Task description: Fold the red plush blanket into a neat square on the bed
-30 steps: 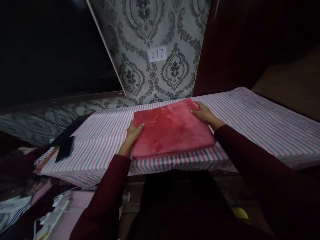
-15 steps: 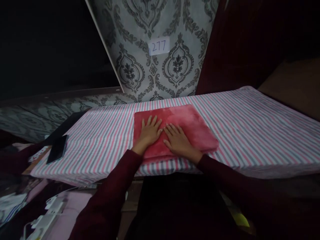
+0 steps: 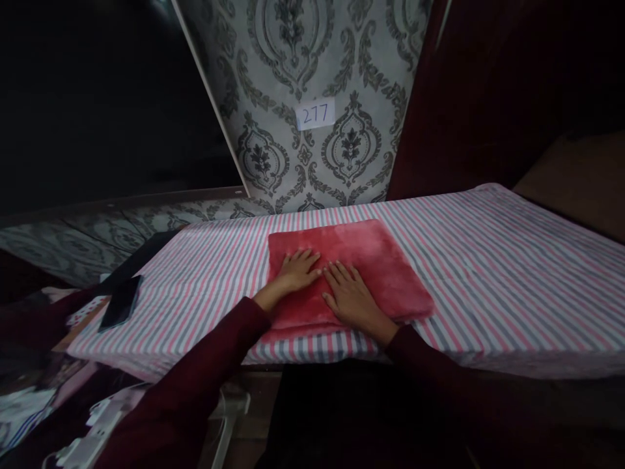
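A folded, plush red cloth [image 3: 375, 260] lies flat near the middle of the striped table cover [image 3: 488, 273]; whether it is a towel or a small blanket I cannot tell. On its left part rests my left hand [image 3: 295, 271], palm down, fingers apart. Just to the right, my right hand [image 3: 351, 296] lies flat on the same cloth with its fingers spread. The two hands are close together but do not overlap. Along the near edge, the cloth's folded layers show.
A dark phone [image 3: 121, 303] lies at the table's left edge. Below it on the left are white power strips [image 3: 100, 423]. Behind stands a patterned wall with a paper marked 277 [image 3: 316, 114], and a large dark screen [image 3: 107, 98] is at the left.
The whole view has shifted, so the table sits lower in the picture. My left hand has slid slightly nearer on the cloth, its wrist more raised; my right hand stays about the same.
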`<state>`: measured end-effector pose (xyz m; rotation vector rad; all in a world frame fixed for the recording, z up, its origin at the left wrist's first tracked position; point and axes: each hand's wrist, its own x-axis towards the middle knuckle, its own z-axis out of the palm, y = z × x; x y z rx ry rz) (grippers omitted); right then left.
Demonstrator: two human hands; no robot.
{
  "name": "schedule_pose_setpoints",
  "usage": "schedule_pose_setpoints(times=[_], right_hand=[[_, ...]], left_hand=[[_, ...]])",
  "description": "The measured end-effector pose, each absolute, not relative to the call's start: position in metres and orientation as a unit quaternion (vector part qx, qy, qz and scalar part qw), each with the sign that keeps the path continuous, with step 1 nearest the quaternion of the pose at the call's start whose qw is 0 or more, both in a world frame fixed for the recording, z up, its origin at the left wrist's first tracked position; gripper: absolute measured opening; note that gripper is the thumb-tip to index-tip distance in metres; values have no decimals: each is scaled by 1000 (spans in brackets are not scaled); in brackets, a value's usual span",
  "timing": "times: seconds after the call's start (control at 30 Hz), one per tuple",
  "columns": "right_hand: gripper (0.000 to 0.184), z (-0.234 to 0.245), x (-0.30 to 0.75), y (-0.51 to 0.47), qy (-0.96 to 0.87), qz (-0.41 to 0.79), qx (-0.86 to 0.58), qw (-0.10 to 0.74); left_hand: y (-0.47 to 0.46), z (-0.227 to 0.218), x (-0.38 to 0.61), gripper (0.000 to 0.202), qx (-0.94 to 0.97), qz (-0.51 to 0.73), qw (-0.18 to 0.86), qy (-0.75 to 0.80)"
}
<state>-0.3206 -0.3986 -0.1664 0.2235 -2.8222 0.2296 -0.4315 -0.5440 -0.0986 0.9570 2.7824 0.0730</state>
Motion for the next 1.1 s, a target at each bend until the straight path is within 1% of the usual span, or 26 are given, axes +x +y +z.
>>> schedule_pose_setpoints(times=[0.1, 0.2, 0.27, 0.37, 0.43, 0.53, 0.97, 1.1], right_hand=[[60, -165, -320, -398, -981, 84, 84, 154], [58, -166, -320, -399, -980, 90, 81, 160], [56, -168, -320, -399, -978, 95, 78, 168], [55, -171, -321, -399, -976, 104, 79, 175], [55, -171, -321, -398, -976, 113, 81, 169], [54, -170, -322, -397, -976, 123, 85, 160], [51, -187, -281, -399, -973, 99, 95, 184], [51, -188, -272, -394, -976, 93, 98, 169]], left_hand=[[-526, -77, -449, 59, 345, 51, 108, 931], [-499, -70, -465, 62, 382, 30, 116, 916], [-484, -77, -474, 63, 397, 15, 113, 911], [-476, -99, -483, 62, 401, 21, 63, 914], [-476, -113, -487, 61, 402, 31, 35, 914], [-480, -124, -490, 61, 409, 40, 25, 911], [-477, -125, -488, 64, 406, 51, 38, 912], [-478, -115, -484, 66, 403, 55, 64, 911]])
